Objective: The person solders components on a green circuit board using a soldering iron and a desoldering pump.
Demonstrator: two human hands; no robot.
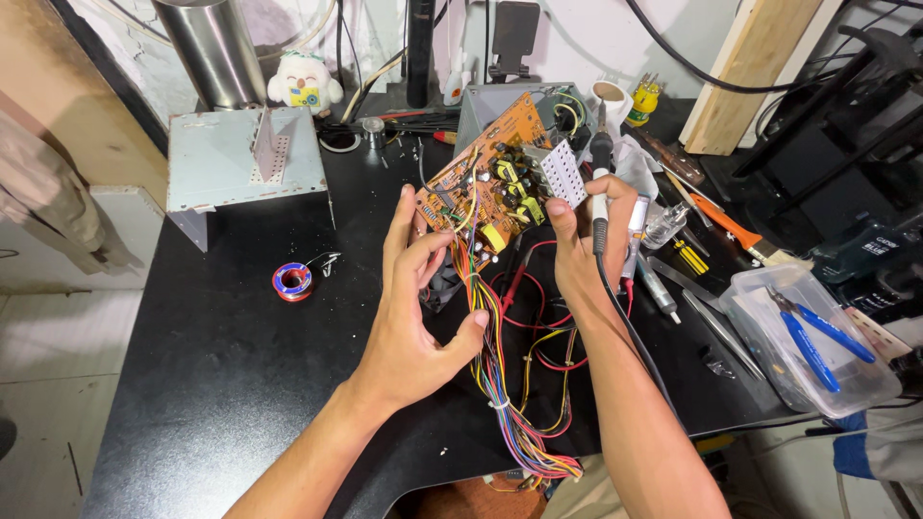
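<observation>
An orange circuit board [481, 183] with yellow and black parts and a grey perforated heat sink [562, 173] stands tilted over the black table. A bundle of coloured wires [500, 370] hangs from it toward me. My left hand [418, 308] cups the board's lower left edge, thumb against the wire bundle. My right hand [586, 245] steadies the board's right side while gripping a soldering iron [600, 187], tip pointing up, its black cord running down my forearm.
A solder spool [292, 282] lies on the black table [231, 375] to the left. A grey metal case cover [245, 159] sits at the back left. Screwdrivers and tweezers [687, 259] lie right, beside a clear plastic box [817, 346] holding blue-handled pliers.
</observation>
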